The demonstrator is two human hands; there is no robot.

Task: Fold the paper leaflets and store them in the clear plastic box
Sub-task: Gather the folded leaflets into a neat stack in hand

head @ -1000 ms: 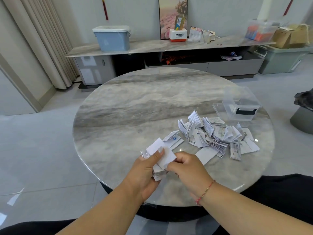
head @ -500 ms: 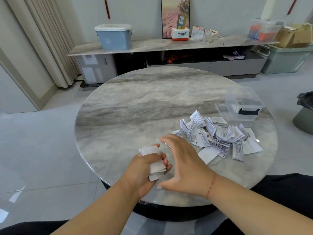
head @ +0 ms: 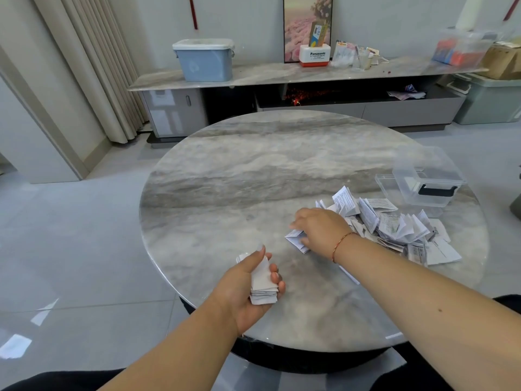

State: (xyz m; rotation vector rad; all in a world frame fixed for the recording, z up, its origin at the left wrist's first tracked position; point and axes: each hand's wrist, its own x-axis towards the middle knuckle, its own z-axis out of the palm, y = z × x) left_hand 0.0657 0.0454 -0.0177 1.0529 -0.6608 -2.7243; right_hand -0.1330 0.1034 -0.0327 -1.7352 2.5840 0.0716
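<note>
Right hand (head: 320,230), nearer the pile (head: 394,227), pinches a leaflet (head: 296,239) at its left edge; left hand (head: 248,286) grips the folded stack (head: 263,280).

We see a small stack of folded white leaflets (head: 263,283) held just above the near edge of the table. A messy pile of printed leaflets (head: 394,227) lies flat and half open on the right side. Just behind the pile sits the clear plastic box (head: 427,176), upright and open, with a dark handle.
</note>
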